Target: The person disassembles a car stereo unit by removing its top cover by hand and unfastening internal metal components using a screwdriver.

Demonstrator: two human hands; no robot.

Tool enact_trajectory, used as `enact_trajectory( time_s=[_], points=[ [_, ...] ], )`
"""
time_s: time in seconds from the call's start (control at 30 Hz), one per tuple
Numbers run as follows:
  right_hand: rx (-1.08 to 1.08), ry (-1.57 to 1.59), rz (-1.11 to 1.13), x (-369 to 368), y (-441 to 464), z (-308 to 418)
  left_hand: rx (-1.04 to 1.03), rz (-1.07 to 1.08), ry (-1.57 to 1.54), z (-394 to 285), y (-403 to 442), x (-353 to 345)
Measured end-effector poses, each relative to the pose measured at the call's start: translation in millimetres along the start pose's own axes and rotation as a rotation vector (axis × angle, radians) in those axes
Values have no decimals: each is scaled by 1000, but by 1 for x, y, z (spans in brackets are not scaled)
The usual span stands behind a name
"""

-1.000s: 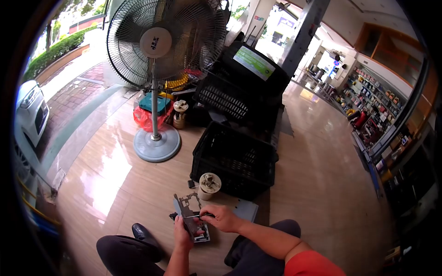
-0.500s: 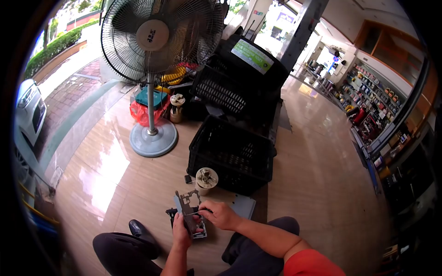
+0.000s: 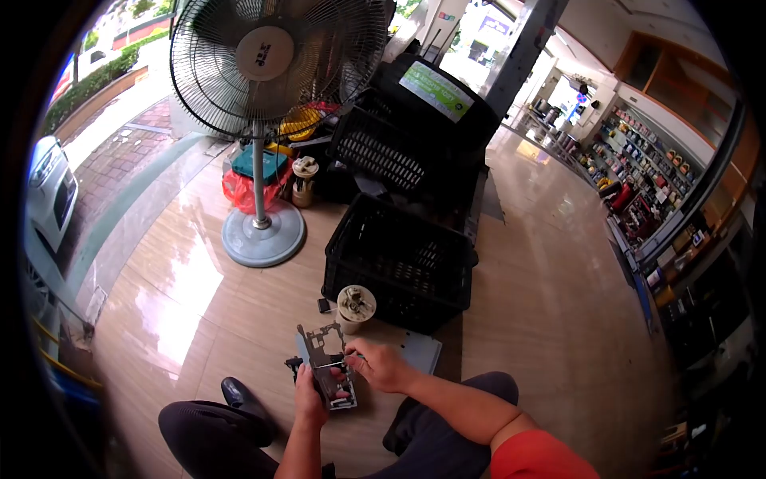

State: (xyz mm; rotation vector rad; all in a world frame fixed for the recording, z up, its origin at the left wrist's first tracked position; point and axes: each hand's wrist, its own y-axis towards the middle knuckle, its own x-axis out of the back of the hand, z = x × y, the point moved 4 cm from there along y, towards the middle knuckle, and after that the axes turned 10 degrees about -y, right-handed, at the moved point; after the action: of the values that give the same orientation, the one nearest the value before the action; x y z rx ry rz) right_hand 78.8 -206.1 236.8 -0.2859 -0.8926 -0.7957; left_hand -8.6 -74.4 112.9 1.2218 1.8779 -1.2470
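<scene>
A flat grey metal plate with cut-outs (image 3: 325, 356) is held upright and tilted by my left hand (image 3: 309, 397), whose fingers show behind its lower openings. My right hand (image 3: 377, 367) pinches a thin tool, which lies across the plate's face near its middle. Below the plate, a dark part with a pale metal frame (image 3: 345, 404) rests close to the floor, partly hidden by my left hand. Just beyond the plate stands a cream cylindrical part (image 3: 356, 304), with a small black piece (image 3: 323, 305) beside it.
Black crates (image 3: 399, 263) stand ahead, behind the cylindrical part. A standing fan (image 3: 263, 233) is at the front left, near a red bag (image 3: 241, 190) and a teal case. A flat grey panel (image 3: 423, 351) lies right of my hands. My knees flank the work.
The view has shifted slightly, and the fan and crates sit higher in it. My right hand and the tool have moved a little against the plate, with both hands keeping their hold.
</scene>
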Motion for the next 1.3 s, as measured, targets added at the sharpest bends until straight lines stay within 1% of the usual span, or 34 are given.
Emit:
enact_trajectory(
  time_s=[0.1, 0.17, 0.2, 0.27, 0.3, 0.33, 0.4, 0.53, 0.6, 0.77, 0.9, 0.97, 1.1, 1.3],
  points=[
    [-11, -31, -5, 2, 2, 1, -7, -13, 9, -2, -2, -3],
    [133, 4, -53, 2, 3, 4, 4, -14, 40, 0, -1, 0],
    [130, 5, -50, 4, 4, 8, 6, -17, 39, -1, -2, -1],
    [234, 13, -60, 9, 4, 17, -8, -17, 37, -2, -3, -6],
    [209, -12, -46, 11, 4, 22, 10, 1, 18, -6, -4, -12],
    [293, -31, -97, 16, 4, 26, 0, 23, 5, -6, -2, -11],
    [310, -53, -99, 15, 3, 27, 6, 25, -18, -8, -5, -14],
    [296, 15, -117, 9, -2, 27, 17, 38, -7, -12, -8, -18],
    [224, 86, -146, 10, -4, 25, 9, 43, 0, -10, -8, -19],
    [211, -2, -185, 8, -4, 23, -2, 40, 8, -10, -8, -19],
    [148, -53, -133, 6, -5, 16, 10, 32, 6, -7, -5, -18],
    [174, -5, -133, 9, -4, 20, 16, 38, 10, -6, -5, -16],
    [216, -5, -121, 12, -3, 21, 19, 54, 10, -4, -1, -13],
    [286, 14, -186, 12, -2, 25, 2, 31, 13, -7, -5, -16]
  ],
)
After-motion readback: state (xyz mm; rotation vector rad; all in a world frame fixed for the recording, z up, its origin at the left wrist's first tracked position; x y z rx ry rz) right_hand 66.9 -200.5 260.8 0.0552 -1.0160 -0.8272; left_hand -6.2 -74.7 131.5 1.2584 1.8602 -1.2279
